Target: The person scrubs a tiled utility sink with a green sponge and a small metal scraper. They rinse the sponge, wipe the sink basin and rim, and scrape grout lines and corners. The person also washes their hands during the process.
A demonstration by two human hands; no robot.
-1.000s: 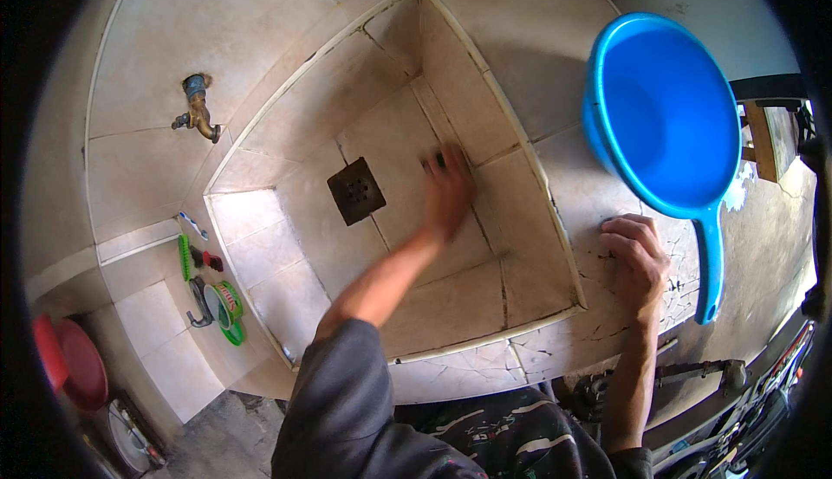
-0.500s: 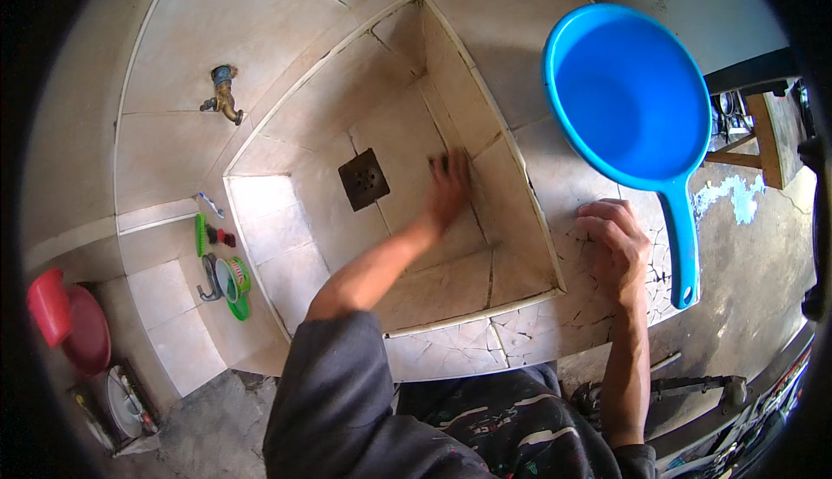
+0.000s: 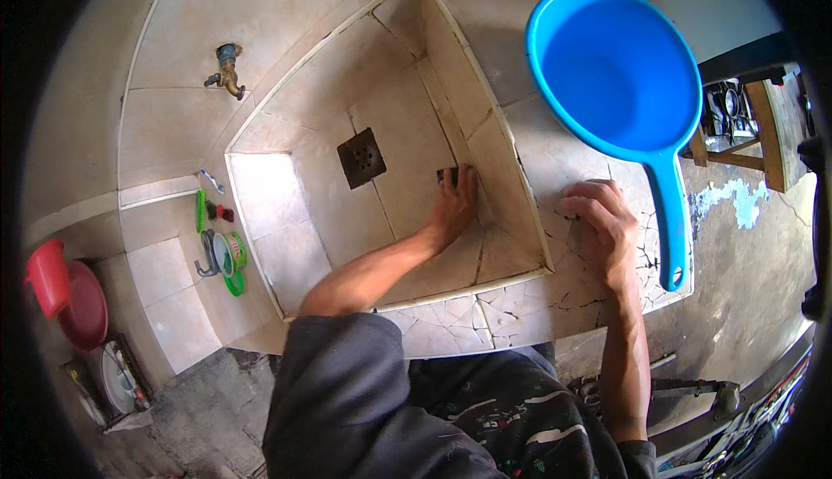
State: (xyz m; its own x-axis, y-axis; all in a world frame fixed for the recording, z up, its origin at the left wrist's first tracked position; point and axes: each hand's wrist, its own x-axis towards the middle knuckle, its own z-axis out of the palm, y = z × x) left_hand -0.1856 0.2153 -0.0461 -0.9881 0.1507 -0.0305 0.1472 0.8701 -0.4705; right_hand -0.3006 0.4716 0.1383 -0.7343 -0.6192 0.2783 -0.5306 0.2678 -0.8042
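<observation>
Inside a tiled sink basin (image 3: 299, 171), my left hand (image 3: 454, 206) presses a small dark scrubbing pad (image 3: 447, 176) against the floor, close to the right wall. Its fingers are closed over the pad and hide part of it. A square metal drain cover (image 3: 361, 158) with holes lies to the left of the pad. My right hand (image 3: 605, 223) leans on the cracked tile counter (image 3: 542, 306) right of the basin, its fingers loosely bent and nothing visible in them. Beside that hand is the handle of a large blue dipper (image 3: 617, 72).
A brass tap (image 3: 227, 72) sticks out of the wall at upper left. Brushes and a green tub (image 3: 235, 252) are on the low ledge left of the basin. Red plastic ware (image 3: 82, 306) stands farther left. A wooden stand (image 3: 774, 137) is at far right.
My left hand has slid nearer to me along the right side of the basin floor, with the pad. My right hand stays on the counter. The whole view has shifted slightly.
</observation>
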